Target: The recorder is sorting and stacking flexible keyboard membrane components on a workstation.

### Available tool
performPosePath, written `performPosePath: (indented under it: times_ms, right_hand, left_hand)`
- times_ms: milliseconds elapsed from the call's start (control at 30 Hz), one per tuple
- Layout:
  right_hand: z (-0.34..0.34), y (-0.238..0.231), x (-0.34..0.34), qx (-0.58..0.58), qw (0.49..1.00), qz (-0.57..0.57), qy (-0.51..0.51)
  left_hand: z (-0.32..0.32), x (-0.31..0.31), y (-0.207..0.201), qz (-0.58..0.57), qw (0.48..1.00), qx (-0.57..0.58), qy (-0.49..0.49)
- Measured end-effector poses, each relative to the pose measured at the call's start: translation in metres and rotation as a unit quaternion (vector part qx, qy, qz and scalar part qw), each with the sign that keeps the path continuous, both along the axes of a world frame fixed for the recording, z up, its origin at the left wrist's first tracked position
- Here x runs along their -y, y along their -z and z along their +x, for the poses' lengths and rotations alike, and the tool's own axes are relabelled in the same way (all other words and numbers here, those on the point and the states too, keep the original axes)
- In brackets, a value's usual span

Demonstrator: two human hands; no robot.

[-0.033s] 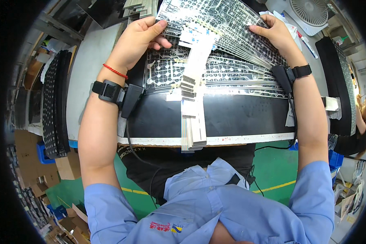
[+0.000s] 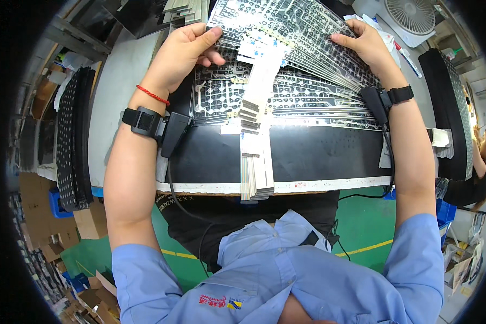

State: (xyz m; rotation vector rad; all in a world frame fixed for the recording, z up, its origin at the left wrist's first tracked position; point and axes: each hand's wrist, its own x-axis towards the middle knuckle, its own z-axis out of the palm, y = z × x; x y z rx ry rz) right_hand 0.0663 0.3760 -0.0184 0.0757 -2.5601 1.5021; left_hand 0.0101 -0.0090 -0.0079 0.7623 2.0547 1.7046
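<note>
A fanned upper stack of clear flexible circuit sheets (image 2: 308, 32) with dark and silvery printed traces is held tilted between my hands. My left hand (image 2: 186, 54) pinches its left edge between thumb and fingers. On the right edge, my right hand (image 2: 366, 46) is closed with the thumb on top and fingers mostly hidden underneath. Below lies a lower stack of circuit sheets (image 2: 318, 102), its edges staggered. Pale ribbon tails (image 2: 259, 146) with dark ends run from the sheets toward me, past the table's front edge.
A black mat (image 2: 324, 154) covers the table, whose white front edge (image 2: 329, 184) is near me. At the far right are a white fan (image 2: 410, 15) and a marker (image 2: 410, 60). Black padded pieces stand at both sides. Cables hang from my wrist straps. Another person (image 2: 478, 173) is at far right.
</note>
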Motion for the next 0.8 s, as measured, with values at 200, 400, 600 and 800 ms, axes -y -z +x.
performPosePath:
  times_ms: [200, 400, 600, 800]
  right_hand:
    - [0.003, 0.0, 0.001, -0.003, 1.0, 0.029, 0.008]
    - [0.006, -0.004, 0.008, 0.021, 0.998, 0.05, 0.008]
    - [0.006, -0.002, 0.015, 0.006, 0.989, 0.146, -0.012]
    - [0.008, -0.002, 0.016, -0.026, 0.978, 0.208, -0.01]
  left_hand:
    - [0.005, -0.006, -0.001, -0.033, 0.998, 0.015, -0.046]
    - [0.005, -0.005, 0.0, -0.006, 0.994, 0.026, -0.102]
    - [-0.009, -0.001, 0.008, 0.02, 0.992, 0.024, -0.124]
    - [-0.008, 0.0, 0.006, -0.01, 0.992, 0.023, -0.127]
